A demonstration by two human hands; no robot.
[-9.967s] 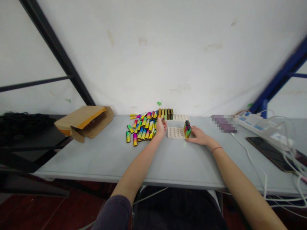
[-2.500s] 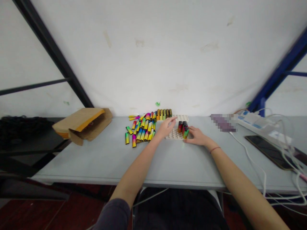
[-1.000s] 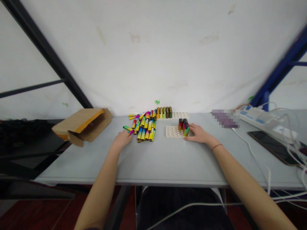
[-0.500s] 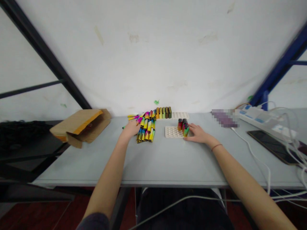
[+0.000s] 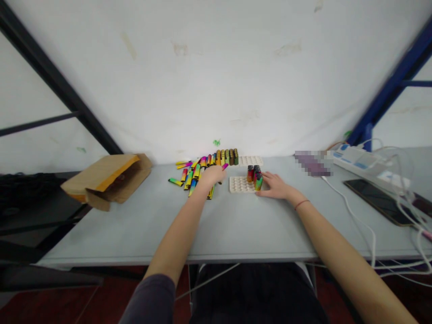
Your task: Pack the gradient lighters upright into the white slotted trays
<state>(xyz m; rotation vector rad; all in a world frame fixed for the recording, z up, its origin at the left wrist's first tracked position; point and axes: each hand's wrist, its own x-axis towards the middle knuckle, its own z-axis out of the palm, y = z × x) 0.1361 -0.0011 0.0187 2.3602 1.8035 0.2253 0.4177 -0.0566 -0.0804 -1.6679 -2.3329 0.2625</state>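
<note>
A loose pile of rainbow-plated lighters (image 5: 192,178) lies on the grey table (image 5: 111,229), partly under my left hand (image 5: 212,176). That hand seems to pinch a lighter with a pink end (image 5: 224,166) between its fingers. My right hand (image 5: 275,186) rests on the table, fingertips against a standing lighter (image 5: 258,182) at the corner of a white moulded tray (image 5: 241,184). Several more lighters (image 5: 253,173) stand in that tray. A row of upright lighters (image 5: 227,157) stands behind the pile.
A second white tray (image 5: 250,160) lies at the back. A cardboard envelope (image 5: 108,179) sits at the left table edge. On the right are a blurred object (image 5: 313,163), a power strip (image 5: 357,161), a phone (image 5: 374,202) and white cables (image 5: 357,222).
My left hand has moved right from the pile's left edge to its far side, with a lighter now showing in its fingers. The pile looks more spread out. My right hand has hardly moved.
</note>
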